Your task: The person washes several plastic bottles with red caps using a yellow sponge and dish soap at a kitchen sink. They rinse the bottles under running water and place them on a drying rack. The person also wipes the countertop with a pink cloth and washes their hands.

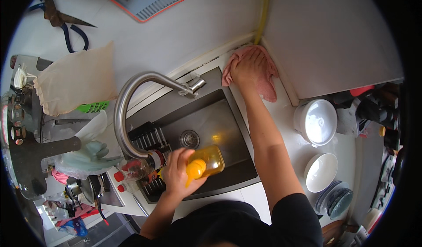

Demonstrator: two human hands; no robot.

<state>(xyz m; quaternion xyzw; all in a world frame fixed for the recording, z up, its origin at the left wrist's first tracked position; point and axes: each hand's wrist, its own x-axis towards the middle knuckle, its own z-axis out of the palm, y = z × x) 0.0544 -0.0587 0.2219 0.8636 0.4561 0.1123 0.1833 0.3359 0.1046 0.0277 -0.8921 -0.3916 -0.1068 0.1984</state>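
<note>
Left hand [178, 173] at 6 o'clock: fingers closed around a yellow bottle [205, 162], held over the sink's [211, 119] near edge. Right hand [248, 64] at 1 o'clock: fingers spread flat, pressing a pink cloth [268, 86] onto the tabletop [285, 111] corner. Faucet [132, 102] arches at 9 o'clock.

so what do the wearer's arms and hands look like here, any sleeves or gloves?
Both forearms are bare. Left hand and right hand wear no gloves, and no rings, watch or bands show. A short black sleeve covers the right upper arm; black clothing sits at the lower edge.
</note>
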